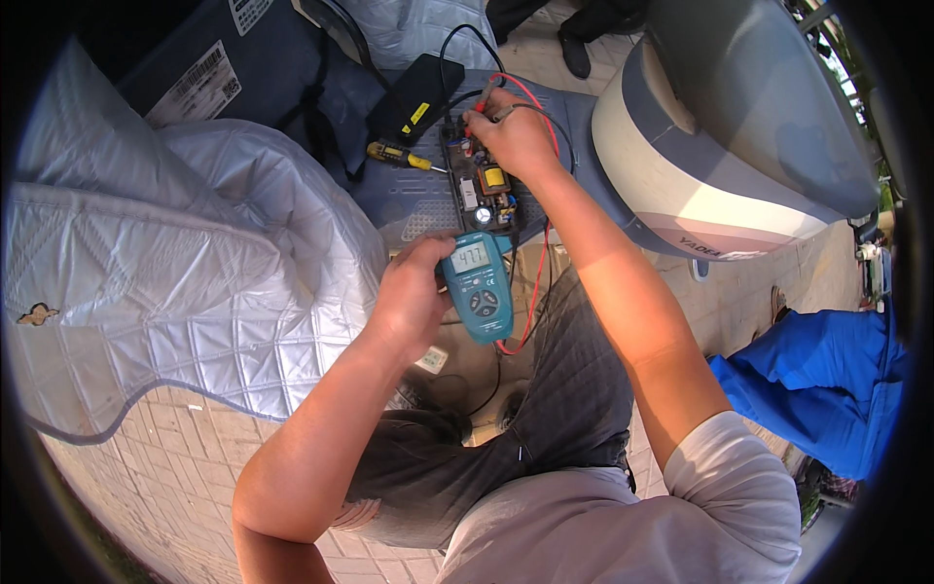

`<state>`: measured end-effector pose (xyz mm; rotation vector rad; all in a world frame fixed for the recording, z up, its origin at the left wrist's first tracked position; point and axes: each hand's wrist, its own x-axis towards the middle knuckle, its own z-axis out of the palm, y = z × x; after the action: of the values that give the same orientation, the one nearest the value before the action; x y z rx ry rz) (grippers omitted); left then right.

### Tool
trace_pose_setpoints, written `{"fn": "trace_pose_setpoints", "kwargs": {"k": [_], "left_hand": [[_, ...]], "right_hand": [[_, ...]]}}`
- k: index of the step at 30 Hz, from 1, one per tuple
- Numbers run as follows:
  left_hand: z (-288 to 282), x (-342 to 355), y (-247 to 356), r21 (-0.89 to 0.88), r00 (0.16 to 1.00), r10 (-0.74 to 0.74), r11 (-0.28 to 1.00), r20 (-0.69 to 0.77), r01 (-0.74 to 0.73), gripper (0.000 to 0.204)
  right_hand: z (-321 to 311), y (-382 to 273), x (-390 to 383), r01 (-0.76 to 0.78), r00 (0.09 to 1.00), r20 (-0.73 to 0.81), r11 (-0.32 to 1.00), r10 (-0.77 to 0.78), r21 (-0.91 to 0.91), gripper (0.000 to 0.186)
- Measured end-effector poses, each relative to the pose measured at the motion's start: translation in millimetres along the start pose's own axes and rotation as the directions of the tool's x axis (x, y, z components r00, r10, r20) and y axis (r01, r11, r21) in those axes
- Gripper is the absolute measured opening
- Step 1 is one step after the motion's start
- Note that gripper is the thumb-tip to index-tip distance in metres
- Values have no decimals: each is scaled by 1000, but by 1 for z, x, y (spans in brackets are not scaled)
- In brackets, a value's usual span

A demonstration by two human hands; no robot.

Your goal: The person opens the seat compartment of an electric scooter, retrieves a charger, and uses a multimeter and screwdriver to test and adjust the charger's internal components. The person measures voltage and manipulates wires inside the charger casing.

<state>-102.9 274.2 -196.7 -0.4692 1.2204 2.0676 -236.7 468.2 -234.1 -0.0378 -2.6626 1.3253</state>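
My left hand point(413, 297) is closed round the side of a teal digital multimeter point(484, 310), whose small screen is lit with digits. Beyond it lies an opened charger's circuit board point(472, 185), with a yellow-wrapped transformer and several small parts. My right hand point(516, 136) pinches a red test probe point(477, 109) over the board's far end; a dark lead also passes by these fingers, and the probe tip's contact is hard to make out. A red test lead point(541, 268) loops from the meter's lower end up to that hand. Left of the board rests a yellow-and-black screwdriver point(399, 155).
A black charger cover point(418, 97) with a yellow label lies on the scooter's grey footboard point(394, 200). Silver quilted fabric point(263, 243) drapes at left; the scooter's cream-and-grey body point(642, 146) curves at right. Blue cloth point(817, 380) hangs farther right. Another person's shoe point(575, 56) stands beyond.
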Motion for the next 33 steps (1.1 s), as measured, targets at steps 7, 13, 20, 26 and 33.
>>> {"fn": "trace_pose_setpoints", "kwargs": {"k": [7, 13, 20, 26, 33], "left_hand": [[2, 2, -1, 35, 1000, 5, 999, 13, -5, 35], [3, 3, -2, 45, 1000, 13, 999, 14, -14, 35], [3, 3, -2, 35, 1000, -10, 999, -6, 10, 34], [3, 3, -1, 71, 1000, 7, 997, -5, -6, 35], [6, 1, 0, 90, 1000, 21, 996, 22, -23, 36]], "right_hand": [[0, 2, -2, 23, 999, -27, 997, -21, 69, 25], [-2, -2, -3, -8, 1000, -25, 1000, 7, -15, 21], [-3, -1, -3, 10, 999, -46, 1000, -11, -9, 22], [-1, -4, -3, -29, 999, -23, 1000, 29, -11, 22], [0, -5, -4, -8, 999, -39, 999, 7, -34, 25]]}}
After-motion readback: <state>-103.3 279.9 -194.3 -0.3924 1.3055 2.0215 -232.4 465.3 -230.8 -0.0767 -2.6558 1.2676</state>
